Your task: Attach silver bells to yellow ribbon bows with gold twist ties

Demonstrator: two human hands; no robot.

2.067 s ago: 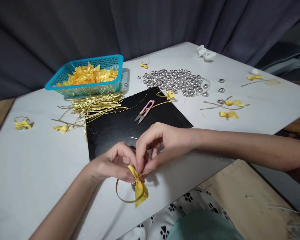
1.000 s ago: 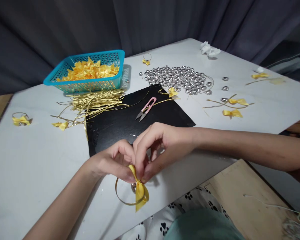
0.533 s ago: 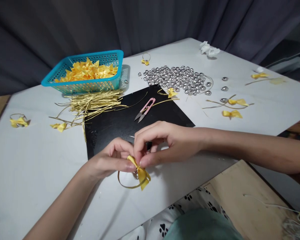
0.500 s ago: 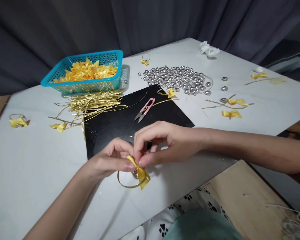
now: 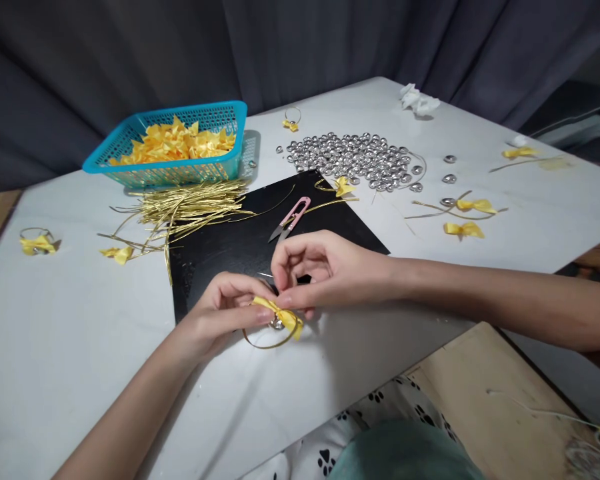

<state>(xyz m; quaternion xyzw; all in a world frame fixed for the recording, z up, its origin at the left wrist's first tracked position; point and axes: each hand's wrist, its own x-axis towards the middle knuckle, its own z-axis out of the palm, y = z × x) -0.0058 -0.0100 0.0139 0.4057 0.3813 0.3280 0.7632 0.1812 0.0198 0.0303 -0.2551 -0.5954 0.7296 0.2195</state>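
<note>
My left hand (image 5: 233,310) is closed, its thumb and fingers pinching a yellow ribbon bow (image 5: 289,321). Tied in with the bow is a gold cord loop (image 5: 267,347) that hangs below my left thumb. A shiny silver bead (image 5: 276,324) shows partly under the ribbon. My right hand (image 5: 315,273) meets the bow from the other side, thumb and index fingertip together at its knot, the other fingers curled. Exactly what the right fingertips grip is partly hidden. Both hands are over the near edge of a black board (image 5: 220,257).
Pink thread snips (image 5: 296,212) lie on the board. Behind are a bundle of gold cords (image 5: 195,203), a blue basket (image 5: 165,165) of yellow bows, and a pile of silver beads (image 5: 350,157). Finished-looking bow loops (image 5: 37,245) and crumpled white tissue (image 5: 419,100) lie around the white table (image 5: 80,320).
Both hands have risen slightly away from me with the bow and its loop. The bow has tilted flatter, and my right index finger has lifted a little from the ribbon.
</note>
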